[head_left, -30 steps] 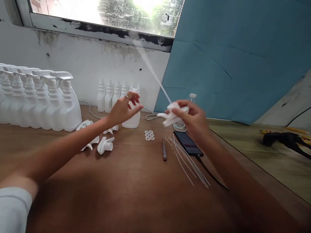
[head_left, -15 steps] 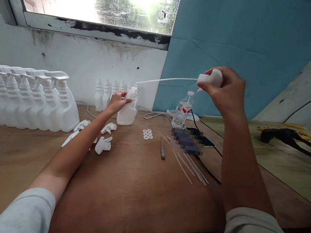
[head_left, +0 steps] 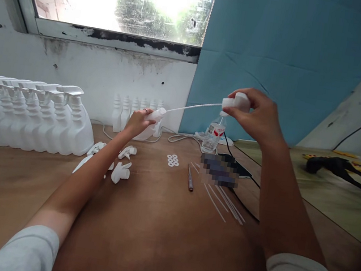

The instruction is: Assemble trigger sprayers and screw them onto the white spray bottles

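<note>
My left hand (head_left: 139, 122) is closed round the neck of a white plastic bottle (head_left: 157, 115). The bottle leans to the right, its mouth turned toward the other hand. Up at the right, my right hand (head_left: 253, 112) grips a white trigger sprayer head (head_left: 240, 102). A long thin white dip tube (head_left: 193, 106) runs from the sprayer head down to the left. Its far end is at the bottle's mouth; how far it is inside I cannot tell. Part of the bottle's body is hidden behind my left hand.
Several white bottles (head_left: 37, 118) stand in a row at left, smaller ones (head_left: 125, 111) by the wall. Loose sprayer heads (head_left: 121, 172), white washers (head_left: 173, 160), a pen-like tool (head_left: 190, 178), thin tubes (head_left: 229, 204), a water bottle (head_left: 212, 136) and a phone (head_left: 240, 167) lie about.
The bottle has gone from upright to tilted right in my left hand. My right hand has come down and slightly left with the sprayer head. The tube's end now meets the bottle's mouth.
</note>
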A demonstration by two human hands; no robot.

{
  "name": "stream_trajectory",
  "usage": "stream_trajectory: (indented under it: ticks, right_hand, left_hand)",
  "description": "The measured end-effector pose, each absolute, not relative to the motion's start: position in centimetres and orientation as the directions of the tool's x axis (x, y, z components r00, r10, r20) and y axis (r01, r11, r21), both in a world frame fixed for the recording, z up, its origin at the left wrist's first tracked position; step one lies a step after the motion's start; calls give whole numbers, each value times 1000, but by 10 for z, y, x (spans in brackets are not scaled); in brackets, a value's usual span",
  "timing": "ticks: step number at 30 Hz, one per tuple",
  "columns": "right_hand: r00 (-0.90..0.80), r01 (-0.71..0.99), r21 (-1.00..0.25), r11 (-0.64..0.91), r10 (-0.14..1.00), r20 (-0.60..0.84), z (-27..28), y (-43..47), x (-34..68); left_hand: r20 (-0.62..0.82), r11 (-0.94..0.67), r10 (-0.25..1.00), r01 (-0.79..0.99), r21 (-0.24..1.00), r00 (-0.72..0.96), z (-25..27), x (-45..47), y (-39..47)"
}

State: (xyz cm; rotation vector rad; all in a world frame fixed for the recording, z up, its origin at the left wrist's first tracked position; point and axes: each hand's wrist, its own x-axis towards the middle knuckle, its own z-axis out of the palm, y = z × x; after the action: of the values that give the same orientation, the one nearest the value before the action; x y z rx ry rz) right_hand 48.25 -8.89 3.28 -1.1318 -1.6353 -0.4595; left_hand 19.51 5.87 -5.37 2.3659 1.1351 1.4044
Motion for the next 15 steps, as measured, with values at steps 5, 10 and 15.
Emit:
stream_trajectory:
  ticks: [5,10,15]
  right_hand:
    - [-215,812,-48,581,374,902,31,-94,465]
    - [-318,793,63,606,324,891,27,-99,441]
    - [-464,653,95,751,298,835,21,-97,429]
  left_hand:
    - [726,-795,580,450,406,369,-38,203,32]
    - [708,-837,545,329,437,448,-19,217,-14]
    - [695,-842,539,295,451,476,-17,236,-41]
